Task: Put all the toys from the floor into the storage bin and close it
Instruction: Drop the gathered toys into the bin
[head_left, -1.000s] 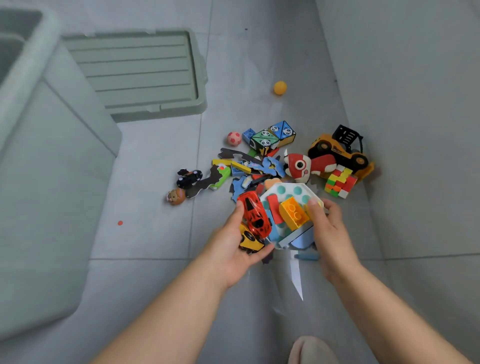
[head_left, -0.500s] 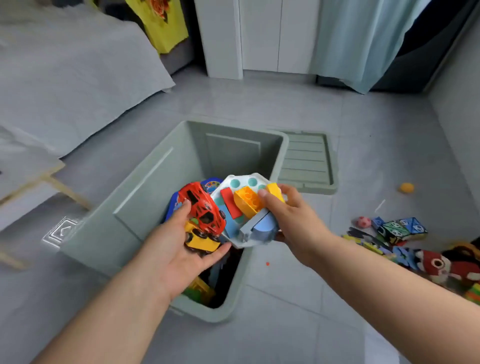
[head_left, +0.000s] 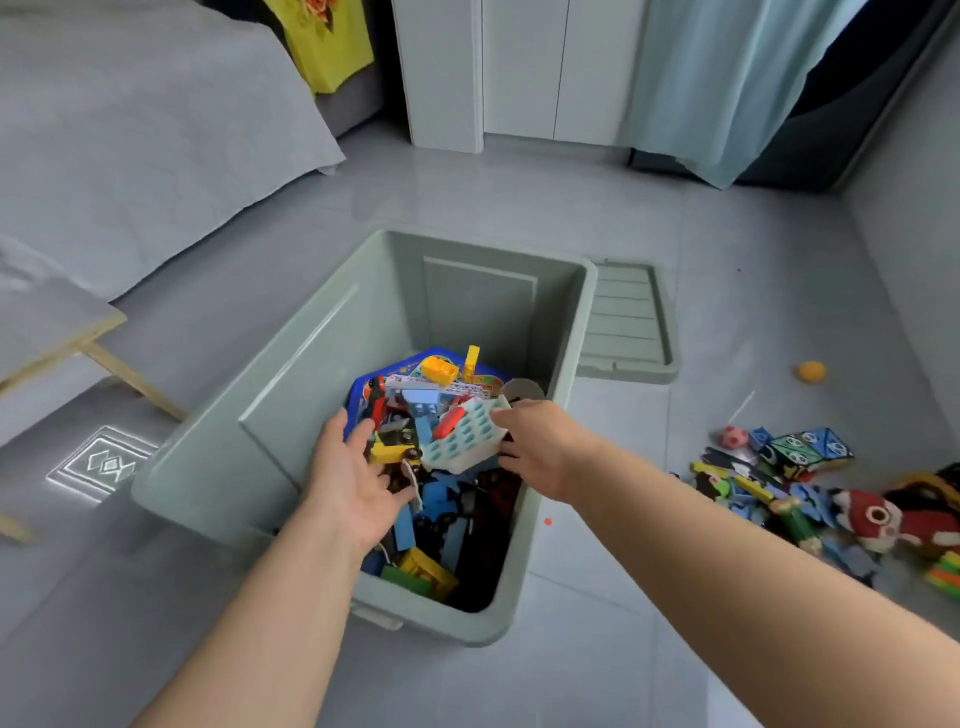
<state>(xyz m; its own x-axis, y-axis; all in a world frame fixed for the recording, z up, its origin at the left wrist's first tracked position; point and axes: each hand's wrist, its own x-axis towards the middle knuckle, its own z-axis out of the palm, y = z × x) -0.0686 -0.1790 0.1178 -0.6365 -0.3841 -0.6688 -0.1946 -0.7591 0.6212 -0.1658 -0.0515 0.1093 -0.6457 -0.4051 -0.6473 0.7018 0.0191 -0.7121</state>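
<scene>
left hand (head_left: 358, 478): reaches in over the near left wall of the storage bin (head_left: 322, 332); palm turned up and to the right, forearm coming from bottom left.
left fingers (head_left: 363, 434): spread and loose, grasping nothing; tips just beside a yellow car (head_left: 392, 452), can't tell if they touch it.
right hand (head_left: 540, 449): over the bin's right rim, back of hand up, forearm running in from bottom right.
right fingers (head_left: 511, 460): curled below, thumb on top, pinching the right end of the dotted board (head_left: 465, 434).
dotted board: white with teal bumps, above the toy heap (head_left: 441, 514) inside the bin, mid-bin towards the right wall; tilted, bumpy face up and toward the camera.
board long axis: low near-left end to high far-right end, the high end in the right hand.
storage bin: on the floor, top open, long axis near to far; toy heap fills the bottom.
lid (head_left: 628, 322): flat on the floor, off the bin, touching or just beside the bin's far right corner.
floor toys (head_left: 779, 488): pile right of the bin, well apart from it; includes a red plush fish (head_left: 878, 519) and patterned cubes (head_left: 805, 452).
orange ball (head_left: 811, 372): alone on the floor, between lid and pile.
</scene>
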